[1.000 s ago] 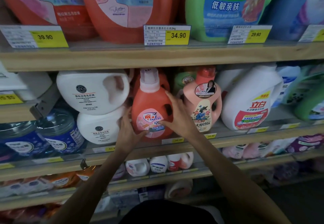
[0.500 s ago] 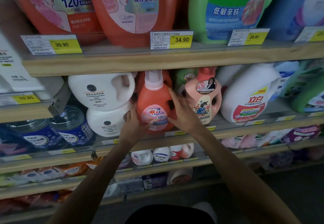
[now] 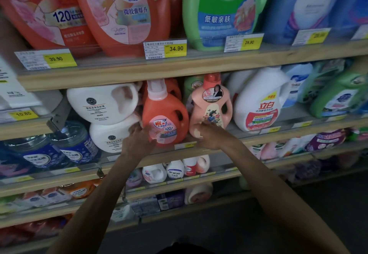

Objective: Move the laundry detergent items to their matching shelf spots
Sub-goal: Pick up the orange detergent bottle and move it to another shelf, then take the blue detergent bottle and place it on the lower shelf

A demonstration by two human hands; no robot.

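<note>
The orange detergent bottle (image 3: 165, 114) stood upright at the front edge of the middle shelf (image 3: 258, 137), squeezed between two stacked white jugs (image 3: 103, 104) and a peach floral bottle (image 3: 211, 106). Looked like the placing step was basically wrapping up. The left hand (image 3: 139, 140) was loosely open, fingers resting against the bottle's lower left side, not really clamping it. The right hand (image 3: 209, 134) sat just beside it at the peach bottle's base, fingers curled, though whether it gripped anything I couldn't tell. Next move probably needed a small nudge to square the label.
</note>
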